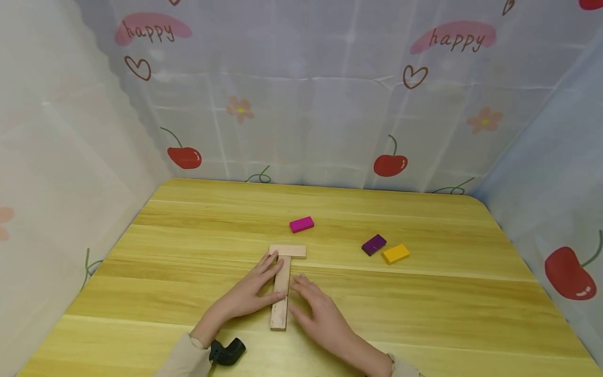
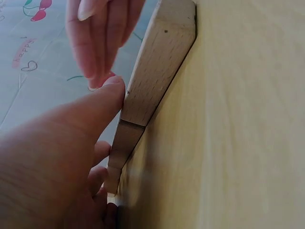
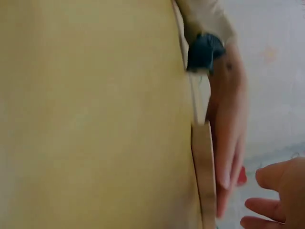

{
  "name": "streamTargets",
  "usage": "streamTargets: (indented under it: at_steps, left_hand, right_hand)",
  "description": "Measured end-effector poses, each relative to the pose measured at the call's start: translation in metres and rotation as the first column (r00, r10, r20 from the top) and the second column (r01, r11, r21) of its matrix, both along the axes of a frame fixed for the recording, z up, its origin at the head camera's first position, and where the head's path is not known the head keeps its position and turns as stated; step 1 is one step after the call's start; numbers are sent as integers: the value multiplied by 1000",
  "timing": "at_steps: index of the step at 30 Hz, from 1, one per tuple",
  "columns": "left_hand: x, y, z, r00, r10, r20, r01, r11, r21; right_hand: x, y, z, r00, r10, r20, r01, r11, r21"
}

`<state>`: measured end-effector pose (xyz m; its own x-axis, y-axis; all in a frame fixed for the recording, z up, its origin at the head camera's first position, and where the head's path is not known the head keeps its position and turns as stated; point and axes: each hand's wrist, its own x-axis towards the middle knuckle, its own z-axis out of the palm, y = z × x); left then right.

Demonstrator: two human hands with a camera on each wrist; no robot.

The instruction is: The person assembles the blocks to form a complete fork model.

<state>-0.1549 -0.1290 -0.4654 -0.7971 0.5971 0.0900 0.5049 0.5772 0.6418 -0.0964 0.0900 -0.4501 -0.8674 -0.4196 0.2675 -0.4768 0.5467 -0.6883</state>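
Pale wooden blocks lie flat in a T shape in the head view: a crossbar block at the far end, with an upper stem block and a lower stem block end to end below it. My left hand rests against the stem from the left, fingers extended toward the crossbar and thumb at the joint between the two stem blocks. On the other side, my right hand hovers just right of the stem, fingers loosely bent around nothing. The left wrist view shows the lower stem block up close beside the thumb.
Beyond the T lies a magenta block. A dark purple block and a yellow block sit close together to the right. A black wrist-worn device is by the left sleeve. Printed curtains surround the wooden table.
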Motion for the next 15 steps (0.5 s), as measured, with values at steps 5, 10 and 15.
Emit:
streamTargets:
  at_steps: [5,10,15]
  left_hand:
    - [0,0,1,1000,-1,8,1,1000,9]
    - [-1,0,1,1000,-2,24,2,1000,16]
    - [0,0,0,999,-3,34,3,1000,19]
  right_hand:
    - [-16,17,12,994,-113,-11,112,992,-59]
    - [-38,47,19,974,-225,-21,219,965,-145]
    - [-63,84,20,944,-329,-37,319,934,-158]
